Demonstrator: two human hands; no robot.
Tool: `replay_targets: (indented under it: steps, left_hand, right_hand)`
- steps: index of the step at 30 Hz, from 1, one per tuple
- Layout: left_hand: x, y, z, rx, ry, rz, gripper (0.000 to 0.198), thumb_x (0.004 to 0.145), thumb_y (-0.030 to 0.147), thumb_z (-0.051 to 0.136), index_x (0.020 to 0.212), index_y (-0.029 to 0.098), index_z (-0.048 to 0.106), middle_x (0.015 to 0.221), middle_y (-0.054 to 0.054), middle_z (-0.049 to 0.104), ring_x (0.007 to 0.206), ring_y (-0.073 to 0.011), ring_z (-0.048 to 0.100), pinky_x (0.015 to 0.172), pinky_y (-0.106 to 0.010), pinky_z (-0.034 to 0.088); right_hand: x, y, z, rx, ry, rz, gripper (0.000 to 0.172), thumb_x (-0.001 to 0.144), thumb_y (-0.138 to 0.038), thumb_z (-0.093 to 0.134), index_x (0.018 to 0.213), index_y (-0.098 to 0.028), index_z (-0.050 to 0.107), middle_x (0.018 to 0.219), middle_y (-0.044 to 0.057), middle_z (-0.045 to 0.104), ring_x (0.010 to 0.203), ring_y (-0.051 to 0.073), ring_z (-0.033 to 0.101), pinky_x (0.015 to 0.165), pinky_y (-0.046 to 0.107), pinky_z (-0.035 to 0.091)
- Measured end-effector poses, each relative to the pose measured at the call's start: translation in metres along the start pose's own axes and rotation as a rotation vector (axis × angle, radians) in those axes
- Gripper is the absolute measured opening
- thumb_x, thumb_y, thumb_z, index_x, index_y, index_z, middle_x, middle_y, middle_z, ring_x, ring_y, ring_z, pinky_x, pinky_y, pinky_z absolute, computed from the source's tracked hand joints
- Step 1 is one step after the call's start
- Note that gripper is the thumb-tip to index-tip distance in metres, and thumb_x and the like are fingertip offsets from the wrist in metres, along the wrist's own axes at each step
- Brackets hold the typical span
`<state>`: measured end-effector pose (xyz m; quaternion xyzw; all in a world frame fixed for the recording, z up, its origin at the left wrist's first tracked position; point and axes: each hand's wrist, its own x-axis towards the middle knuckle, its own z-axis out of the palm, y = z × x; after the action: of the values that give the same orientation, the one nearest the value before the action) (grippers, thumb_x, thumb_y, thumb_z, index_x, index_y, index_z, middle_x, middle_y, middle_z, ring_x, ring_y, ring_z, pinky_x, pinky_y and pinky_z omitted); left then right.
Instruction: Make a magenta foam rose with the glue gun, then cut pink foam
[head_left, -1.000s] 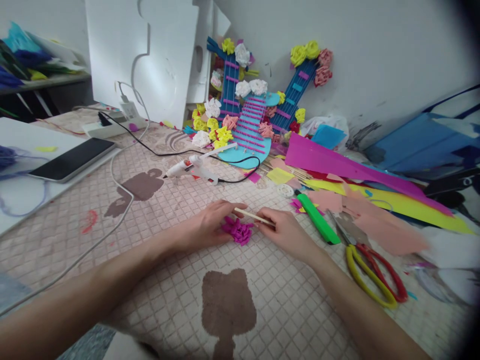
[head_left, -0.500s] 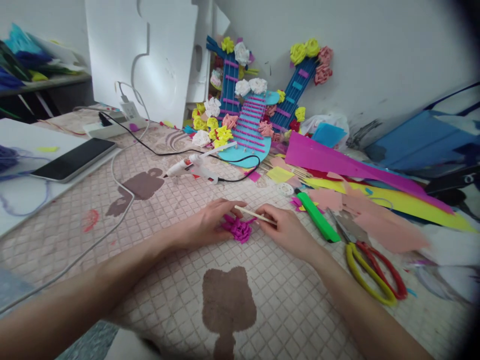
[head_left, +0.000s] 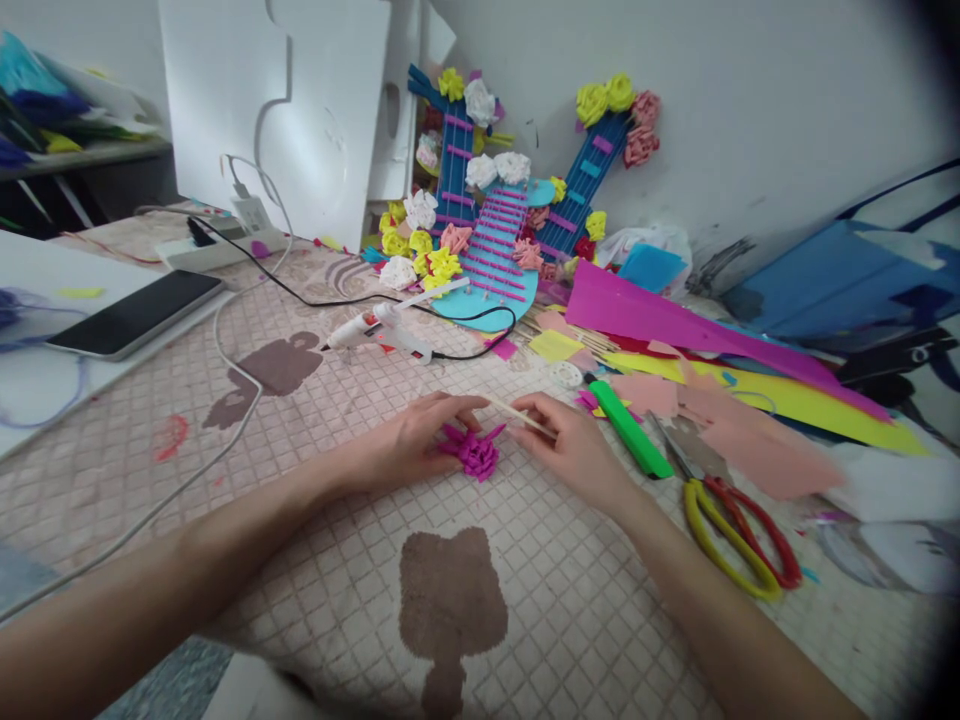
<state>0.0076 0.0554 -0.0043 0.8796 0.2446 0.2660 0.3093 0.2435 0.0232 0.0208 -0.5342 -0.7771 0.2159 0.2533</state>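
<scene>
A small magenta foam flower (head_left: 473, 452) lies on the pink checked cloth (head_left: 315, 420) between my hands. My left hand (head_left: 420, 440) is closed around the flower's left side, fingers curled over it. My right hand (head_left: 570, 450) pinches a thin wooden stick (head_left: 517, 414) whose far end points over the flower toward my left fingertips. Both hands rest low on the cloth, nearly touching each other.
A white glue gun (head_left: 379, 328) with a black cord lies behind my hands. Right of them are a green utility knife (head_left: 634, 430), yellow and red scissors (head_left: 731, 535) and foam sheets (head_left: 712, 340). Flower-decorated blue models (head_left: 510, 220) lean on the wall. A phone (head_left: 135, 312) lies at left.
The hands stay on the flower; the right hand has shifted the stick slightly, and the flower has turned a little. The view has drifted slightly left and up.
</scene>
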Motion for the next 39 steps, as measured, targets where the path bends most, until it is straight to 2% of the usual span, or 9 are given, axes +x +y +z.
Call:
replay_targets:
  steps: [2,5,10,15,19,26,30,34,39]
  left_hand:
    - [0.000,-0.001,0.000,-0.013,-0.006,0.012,0.065,0.077,0.007,0.062,0.135,0.021,0.037,0.110,-0.007,0.062,0.106,-0.0200,0.057,0.091,-0.036,0.049]
    - [-0.001,0.000,-0.001,-0.017,-0.009,0.002,0.064,0.079,0.009,0.062,0.136,0.021,0.036,0.111,-0.008,0.062,0.106,-0.0202,0.057,0.091,-0.036,0.049]
    - [-0.002,0.000,-0.002,-0.009,-0.021,-0.014,0.066,0.077,0.011,0.065,0.136,0.022,0.036,0.112,-0.008,0.062,0.107,-0.0213,0.056,0.091,-0.037,0.049]
    - [-0.002,0.000,-0.003,-0.047,-0.028,-0.036,0.066,0.077,0.014,0.067,0.135,0.023,0.038,0.115,-0.008,0.060,0.107,-0.0208,0.057,0.088,-0.035,0.051]
    - [-0.001,0.003,-0.005,-0.011,-0.025,-0.021,0.065,0.076,0.014,0.069,0.133,0.024,0.040,0.118,-0.008,0.059,0.110,-0.0222,0.056,0.093,-0.038,0.047]
    - [-0.003,0.001,-0.019,0.097,-0.049,0.001,0.062,0.074,0.013,0.068,0.130,0.021,0.043,0.126,-0.010,0.054,0.118,-0.0246,0.050,0.099,-0.042,0.043]
    - [-0.005,-0.005,-0.027,0.150,-0.021,-0.014,0.048,0.078,0.013,0.063,0.124,0.020,0.049,0.120,-0.009,0.056,0.113,-0.0218,0.052,0.096,-0.039,0.043]
    - [-0.005,-0.006,-0.025,0.153,-0.010,-0.020,0.033,0.078,0.009,0.059,0.110,0.018,0.055,0.106,-0.006,0.060,0.101,-0.0187,0.057,0.088,-0.033,0.047]
    - [-0.001,-0.003,-0.019,0.106,-0.079,-0.016,0.038,0.076,-0.001,0.049,0.109,0.015,0.056,0.098,-0.006,0.062,0.090,-0.0159,0.059,0.080,-0.029,0.049]
  right_hand:
    - [-0.001,-0.002,-0.002,-0.016,0.029,0.018,0.018,0.088,-0.036,0.053,0.099,-0.021,0.057,0.066,-0.003,0.057,0.059,0.014,0.052,0.056,0.026,0.037]
    - [-0.002,-0.002,-0.003,-0.019,0.026,0.034,0.019,0.089,-0.038,0.051,0.097,-0.021,0.056,0.063,-0.004,0.054,0.058,0.014,0.051,0.056,0.026,0.036]
    - [-0.002,0.004,-0.002,-0.066,0.032,0.065,0.014,0.089,-0.034,0.051,0.094,-0.022,0.056,0.070,-0.002,0.059,0.066,0.015,0.056,0.060,0.026,0.037]
    - [-0.001,0.006,-0.003,-0.092,0.035,0.076,0.011,0.089,-0.029,0.051,0.094,-0.021,0.055,0.070,-0.002,0.058,0.066,0.015,0.054,0.060,0.026,0.036]
    - [-0.001,0.005,-0.003,-0.076,0.028,0.061,0.006,0.088,-0.025,0.051,0.091,-0.020,0.055,0.072,-0.001,0.060,0.067,0.015,0.055,0.061,0.026,0.036]
    - [-0.002,0.005,0.003,-0.002,0.019,0.004,0.009,0.086,-0.019,0.054,0.093,-0.021,0.057,0.083,0.000,0.064,0.073,0.015,0.057,0.066,0.027,0.041]
    - [-0.001,0.006,0.007,0.018,0.003,-0.032,0.019,0.085,-0.015,0.053,0.101,-0.022,0.059,0.094,0.001,0.067,0.079,0.015,0.060,0.071,0.027,0.043]
    - [-0.001,0.007,0.009,0.005,0.015,-0.038,0.018,0.084,-0.015,0.054,0.100,-0.021,0.060,0.094,0.001,0.067,0.080,0.015,0.061,0.072,0.027,0.044]
    - [0.000,0.005,0.009,-0.016,0.020,-0.027,0.017,0.084,-0.015,0.055,0.101,-0.020,0.060,0.094,0.002,0.067,0.082,0.016,0.060,0.072,0.026,0.044]
